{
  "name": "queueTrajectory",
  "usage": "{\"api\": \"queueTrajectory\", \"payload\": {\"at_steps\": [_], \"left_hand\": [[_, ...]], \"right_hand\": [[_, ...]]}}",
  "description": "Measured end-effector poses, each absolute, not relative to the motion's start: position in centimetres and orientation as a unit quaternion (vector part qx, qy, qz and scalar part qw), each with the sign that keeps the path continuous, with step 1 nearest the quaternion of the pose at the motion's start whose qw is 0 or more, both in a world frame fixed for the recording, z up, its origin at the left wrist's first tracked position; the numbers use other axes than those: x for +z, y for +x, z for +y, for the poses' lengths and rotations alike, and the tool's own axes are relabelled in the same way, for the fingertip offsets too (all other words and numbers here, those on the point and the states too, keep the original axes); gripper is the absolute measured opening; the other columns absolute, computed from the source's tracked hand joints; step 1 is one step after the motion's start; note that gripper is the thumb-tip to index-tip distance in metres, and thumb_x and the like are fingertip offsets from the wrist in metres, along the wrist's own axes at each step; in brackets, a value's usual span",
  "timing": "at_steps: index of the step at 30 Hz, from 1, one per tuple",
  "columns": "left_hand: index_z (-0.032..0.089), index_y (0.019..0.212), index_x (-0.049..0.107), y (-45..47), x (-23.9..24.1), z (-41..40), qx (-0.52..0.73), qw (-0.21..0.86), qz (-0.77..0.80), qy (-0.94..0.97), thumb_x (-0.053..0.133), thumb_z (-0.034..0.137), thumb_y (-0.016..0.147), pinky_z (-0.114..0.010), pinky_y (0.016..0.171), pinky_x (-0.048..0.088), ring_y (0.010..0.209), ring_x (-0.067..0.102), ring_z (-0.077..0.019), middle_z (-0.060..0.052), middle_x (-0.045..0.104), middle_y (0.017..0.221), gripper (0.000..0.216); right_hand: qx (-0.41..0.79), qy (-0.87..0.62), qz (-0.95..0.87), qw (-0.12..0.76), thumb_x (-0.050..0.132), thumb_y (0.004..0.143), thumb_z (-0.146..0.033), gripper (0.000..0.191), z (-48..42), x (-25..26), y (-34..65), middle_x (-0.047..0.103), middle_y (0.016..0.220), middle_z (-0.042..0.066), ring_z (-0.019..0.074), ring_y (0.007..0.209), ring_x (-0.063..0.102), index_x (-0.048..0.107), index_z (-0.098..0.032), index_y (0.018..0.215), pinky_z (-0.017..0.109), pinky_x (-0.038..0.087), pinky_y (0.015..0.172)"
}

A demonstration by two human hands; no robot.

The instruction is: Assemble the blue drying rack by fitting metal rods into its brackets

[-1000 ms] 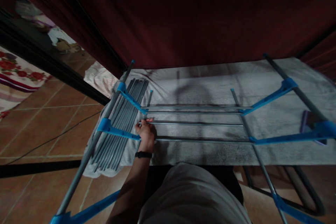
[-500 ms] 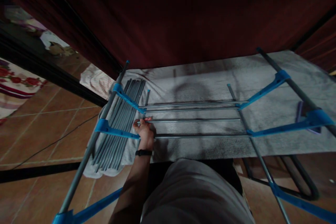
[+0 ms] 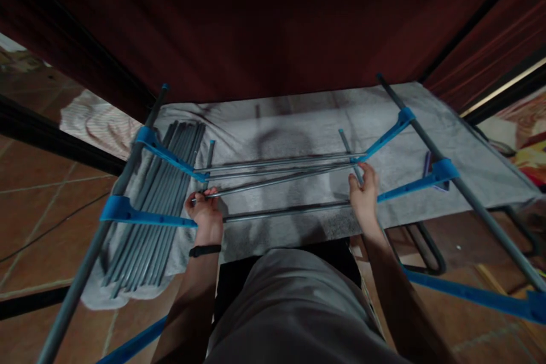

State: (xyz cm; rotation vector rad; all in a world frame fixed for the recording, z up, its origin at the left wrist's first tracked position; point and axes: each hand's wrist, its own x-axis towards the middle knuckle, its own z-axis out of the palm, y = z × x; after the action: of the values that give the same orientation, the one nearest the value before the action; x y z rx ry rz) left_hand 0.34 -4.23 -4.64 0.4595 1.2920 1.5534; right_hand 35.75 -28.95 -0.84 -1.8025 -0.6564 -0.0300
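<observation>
Well, here is my slanted rod (image 3: 256,184), thin and grey. My left grip (image 3: 205,211) is clamped on its left end, with my thumb and fingers pressed together around it. A black band (image 3: 205,251) goes around that wrist. My right grip (image 3: 364,190) is at the rod's right end, with thumb and pointing finger apart. I cannot tell if my finger touches it. The rod's left end is closer to me than its right end.

Two thin bars (image 3: 273,162) run just past the slanted rod, and another bar (image 3: 285,211) runs on my side of it. Blue arms (image 3: 149,218) and thick grey poles (image 3: 490,216) stand out on both sides of it. Left of the rod, a bunch of grey tubes (image 3: 147,250) lies side by side. Under the rod is a wrinkly grey cloth (image 3: 367,108). Far past the rod hangs a dark red curtain (image 3: 264,28). Right of the rod, a flat thing with a purple edge (image 3: 427,164) is partly hidden by a blue arm.
</observation>
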Motion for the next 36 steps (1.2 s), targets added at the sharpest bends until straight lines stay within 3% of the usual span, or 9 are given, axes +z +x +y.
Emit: {"api": "queueTrajectory", "payload": {"at_steps": [3, 8, 14, 22, 30, 36], "left_hand": [[0.024, 0.103, 0.044, 0.2, -4.4, -4.4, 0.641, 0.512, 0.539, 0.191, 0.051, 0.004, 0.090, -0.035, 0.080, 0.055, 0.070, 0.066, -0.0141, 0.006, 0.059, 0.071, 0.025], [0.025, 0.102, 0.044, 0.1, -3.9, -4.5, 0.631, 0.525, 0.528, 0.218, 0.052, 0.008, 0.089, -0.029, 0.073, 0.055, 0.070, 0.066, -0.0140, 0.006, 0.061, 0.072, 0.023], [0.025, 0.108, 0.046, 0.1, -2.5, -4.0, 0.637, 0.512, 0.527, 0.233, 0.052, 0.012, 0.092, -0.025, 0.070, 0.055, 0.071, 0.067, -0.0130, 0.005, 0.062, 0.074, 0.021], [0.023, 0.111, 0.051, -0.4, -1.1, -4.1, 0.641, 0.542, 0.507, 0.196, 0.048, 0.006, 0.089, -0.030, 0.075, 0.055, 0.075, 0.071, -0.0163, 0.001, 0.067, 0.078, 0.028], [0.023, 0.095, 0.051, 0.8, -0.3, -4.1, 0.647, 0.543, 0.497, 0.200, 0.060, 0.011, 0.090, -0.024, 0.068, 0.052, 0.068, 0.067, -0.0115, 0.004, 0.066, 0.077, 0.016], [0.025, 0.103, 0.052, 1.4, 1.3, -3.3, 0.658, 0.531, 0.489, 0.215, 0.055, 0.017, 0.095, -0.028, 0.074, 0.055, 0.071, 0.068, -0.0116, 0.006, 0.062, 0.075, 0.012]], "right_hand": [[0.069, -0.748, -0.150, 0.643, 0.072, 0.080, -0.036, 0.045, -28.6, -3.3, 35.8, 0.063, 0.128, 0.008, 0.0244, 0.123, 0.060, 0.062, -0.024, 0.123, 0.047, 0.046, 0.112], [0.216, -0.569, 0.007, 0.793, 0.078, 0.071, -0.033, 0.048, -27.3, -4.9, 37.0, 0.066, 0.089, -0.007, 0.0123, 0.078, 0.068, 0.054, -0.030, 0.113, 0.030, 0.060, 0.082], [0.242, -0.518, -0.007, 0.821, 0.080, 0.072, -0.027, 0.037, -27.0, -3.2, 38.0, 0.072, 0.088, -0.004, 0.0117, 0.073, 0.070, 0.055, -0.028, 0.099, 0.020, 0.055, 0.061], [0.296, -0.495, -0.083, 0.813, 0.082, 0.076, -0.027, 0.033, -28.6, -0.2, 39.1, 0.077, 0.102, 0.004, 0.0154, 0.086, 0.074, 0.065, -0.024, 0.104, 0.027, 0.061, 0.075], [0.238, -0.511, -0.048, 0.825, 0.089, 0.073, -0.033, 0.036, -27.6, -0.7, 40.0, 0.074, 0.084, -0.004, 0.0127, 0.069, 0.071, 0.063, -0.026, 0.097, 0.028, 0.062, 0.072], [0.253, -0.504, -0.027, 0.825, 0.082, 0.078, -0.033, 0.028, -27.1, -1.0, 40.4, 0.075, 0.085, -0.002, 0.0155, 0.073, 0.073, 0.062, -0.025, 0.096, 0.033, 0.064, 0.076]]}}
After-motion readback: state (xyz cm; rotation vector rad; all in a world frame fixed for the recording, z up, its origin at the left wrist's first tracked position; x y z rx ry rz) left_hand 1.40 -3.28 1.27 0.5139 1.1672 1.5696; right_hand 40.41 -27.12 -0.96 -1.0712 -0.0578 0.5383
